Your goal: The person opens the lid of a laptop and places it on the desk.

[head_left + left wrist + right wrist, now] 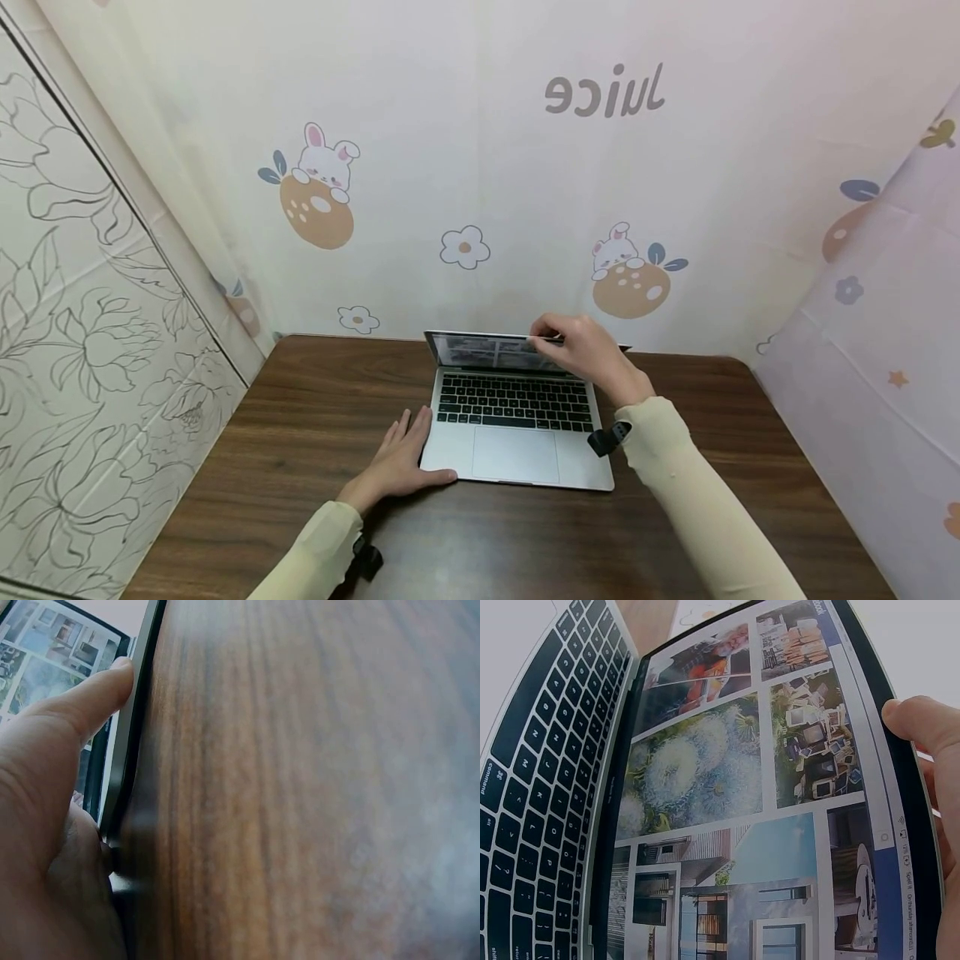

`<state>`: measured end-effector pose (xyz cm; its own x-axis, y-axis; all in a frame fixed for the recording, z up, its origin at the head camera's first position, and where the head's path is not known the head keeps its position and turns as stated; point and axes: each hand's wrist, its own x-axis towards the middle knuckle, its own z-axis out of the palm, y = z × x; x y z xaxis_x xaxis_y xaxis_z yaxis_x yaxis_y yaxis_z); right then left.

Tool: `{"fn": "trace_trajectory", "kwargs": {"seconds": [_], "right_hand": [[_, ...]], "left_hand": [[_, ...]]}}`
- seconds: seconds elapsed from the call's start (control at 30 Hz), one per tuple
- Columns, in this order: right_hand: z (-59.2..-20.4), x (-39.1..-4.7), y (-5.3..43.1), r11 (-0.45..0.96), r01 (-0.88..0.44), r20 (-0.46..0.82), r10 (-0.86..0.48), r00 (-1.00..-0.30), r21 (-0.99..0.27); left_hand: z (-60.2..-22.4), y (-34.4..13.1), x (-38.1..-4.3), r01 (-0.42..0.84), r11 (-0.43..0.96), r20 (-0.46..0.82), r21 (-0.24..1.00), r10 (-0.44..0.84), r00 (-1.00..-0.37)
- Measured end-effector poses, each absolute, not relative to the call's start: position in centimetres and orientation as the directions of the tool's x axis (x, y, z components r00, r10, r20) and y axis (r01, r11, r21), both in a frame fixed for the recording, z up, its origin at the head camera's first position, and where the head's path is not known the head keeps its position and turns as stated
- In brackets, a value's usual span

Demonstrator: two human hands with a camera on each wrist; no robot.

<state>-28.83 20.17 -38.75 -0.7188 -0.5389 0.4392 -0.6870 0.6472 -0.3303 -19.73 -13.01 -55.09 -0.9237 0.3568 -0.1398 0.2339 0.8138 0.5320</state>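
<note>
A silver laptop lies on the wooden table with its lid raised and its screen lit, showing a grid of pictures. My right hand pinches the top edge of the lid, right of its middle; in the right wrist view the thumb lies on the screen's front border and the other fingers are behind. At the base's front left corner rests my left hand, fingers straight along the left side and thumb on the front edge. The left wrist view shows that thumb against the laptop's edge.
The brown wooden table spreads around the laptop. Close behind its far edge hangs a pale curtain printed with rabbits and flowers. A panel with line-drawn flowers stands at the left. Small black cameras are strapped to both wrists.
</note>
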Motion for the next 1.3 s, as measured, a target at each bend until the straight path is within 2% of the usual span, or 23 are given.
{"fn": "trace_trajectory", "kwargs": {"seconds": [0.8,1.03,1.3], "right_hand": [[-38.66,-29.39,20.05,0.671,-0.678,0.464,-0.518,-0.719,-0.300],[-38.76,-29.56,19.94,0.675,-0.673,0.480,-0.501,-0.720,-0.304],[-39.11,-29.84,19.86,0.672,-0.692,0.542,-0.491,-0.682,-0.262]], "left_hand": [[-55.71,-13.03,-19.87,0.246,0.783,-0.091,0.571,0.359,-0.929],[-55.26,-12.95,-19.81,0.229,0.802,-0.127,0.552,0.352,-0.927],[-55.09,-12.96,-19.73,0.231,0.804,-0.126,0.548,0.352,-0.927]]}}
